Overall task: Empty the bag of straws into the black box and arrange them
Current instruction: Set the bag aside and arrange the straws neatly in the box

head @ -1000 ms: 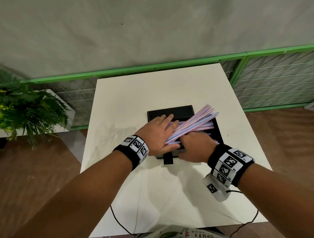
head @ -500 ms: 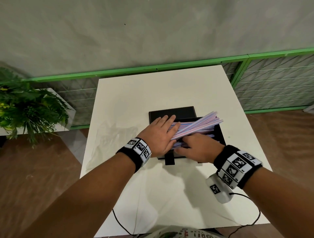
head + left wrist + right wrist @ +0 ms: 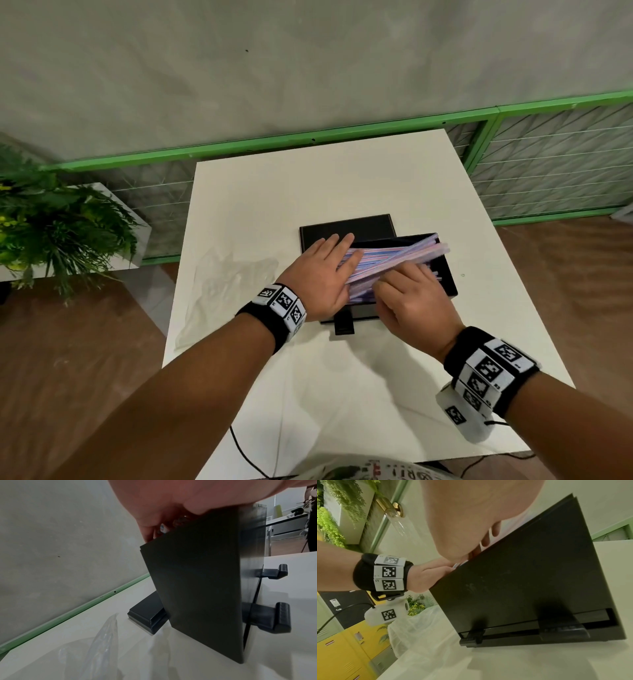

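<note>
Pink and blue straws (image 3: 394, 258) lie slanted across the black box (image 3: 445, 277) between both hands: left hand (image 3: 322, 274) flat, fingers straight against their ends; right hand (image 3: 411, 301) pinching them.

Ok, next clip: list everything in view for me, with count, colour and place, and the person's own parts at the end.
straws: one bundle, pink, blue and white, lying aslant in the black box, far ends over its rim
black box: one, black, mid-table
black lid: one, flat behind the box
plastic bag: one, clear, emptied, on the table left of the box
table: one, white
plant: one, green, on a low white stand at the left
railing: green, along the grey wall
cable: one, black, at the table's near edge
left hand: fingers flat on the straws
right hand: at the straws' near ends; grip hidden
wristbands: two, black with white markers
</note>
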`<action>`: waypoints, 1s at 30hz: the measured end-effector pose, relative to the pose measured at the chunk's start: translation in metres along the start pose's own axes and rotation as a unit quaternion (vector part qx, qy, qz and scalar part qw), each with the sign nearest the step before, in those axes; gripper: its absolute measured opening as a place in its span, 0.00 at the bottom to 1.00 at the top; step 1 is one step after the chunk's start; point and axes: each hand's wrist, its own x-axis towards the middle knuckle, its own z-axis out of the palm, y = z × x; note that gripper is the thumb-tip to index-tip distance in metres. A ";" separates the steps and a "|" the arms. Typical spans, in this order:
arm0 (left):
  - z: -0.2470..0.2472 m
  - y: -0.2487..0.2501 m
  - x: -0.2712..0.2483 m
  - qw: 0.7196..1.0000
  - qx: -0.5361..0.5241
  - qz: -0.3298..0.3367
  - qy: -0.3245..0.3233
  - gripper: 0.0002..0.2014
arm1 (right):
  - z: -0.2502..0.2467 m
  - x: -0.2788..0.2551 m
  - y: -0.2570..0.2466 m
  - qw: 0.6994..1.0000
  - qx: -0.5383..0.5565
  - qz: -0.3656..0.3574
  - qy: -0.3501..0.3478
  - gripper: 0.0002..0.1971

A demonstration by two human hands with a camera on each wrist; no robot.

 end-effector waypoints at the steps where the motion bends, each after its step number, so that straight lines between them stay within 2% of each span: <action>1: 0.000 0.000 0.000 1.000 -0.001 -0.001 -0.004 0.36 | -0.003 0.001 0.000 1.000 -0.003 -0.003 0.006 0.08; 3: -0.001 0.001 -0.001 1.000 -0.004 0.000 -0.011 0.36 | -0.008 0.003 0.001 1.000 -0.010 0.003 0.007 0.05; 5: -0.001 0.001 -0.001 1.000 -0.009 0.002 -0.008 0.36 | -0.013 0.005 0.006 0.999 -0.015 0.039 -0.022 0.11; 8: 0.000 -0.001 -0.003 0.999 -0.029 0.001 0.021 0.38 | -0.010 0.005 0.016 0.984 -0.010 0.099 -0.145 0.23; 9: 0.000 -0.002 -0.003 0.999 -0.035 -0.002 0.030 0.41 | -0.008 0.004 0.018 0.977 -0.005 0.112 -0.181 0.24; 11: 0.001 -0.002 -0.004 0.999 -0.040 -0.009 0.026 0.49 | -0.005 0.006 0.019 0.969 0.004 0.128 -0.210 0.25; 13: 0.002 -0.002 -0.003 0.999 -0.036 -0.015 0.009 0.56 | -0.005 0.011 0.018 0.971 0.013 0.122 -0.203 0.24; 16: 0.003 -0.001 0.000 1.000 -0.019 -0.016 0.017 0.59 | -0.001 0.020 0.016 0.974 0.058 0.065 -0.209 0.22; 19: 0.004 0.001 0.001 0.999 -0.021 -0.016 0.037 0.57 | 0.003 0.030 0.013 0.957 0.112 0.069 -0.257 0.31; 22: 0.003 0.001 0.001 0.999 -0.020 -0.018 0.030 0.59 | 0.006 0.036 0.013 0.950 0.090 0.063 -0.292 0.41; 24: 0.002 0.001 0.002 1.000 -0.011 -0.019 0.020 0.59 | 0.008 0.038 0.014 0.951 0.078 0.064 -0.292 0.44; 27: 0.003 0.000 0.002 0.999 -0.016 -0.022 0.025 0.59 | 0.010 0.042 0.017 0.952 0.067 0.056 -0.292 0.43; 30: 0.008 -0.001 0.002 0.999 -0.025 -0.021 0.028 0.57 | 0.010 0.049 0.019 0.942 0.044 0.053 -0.329 0.38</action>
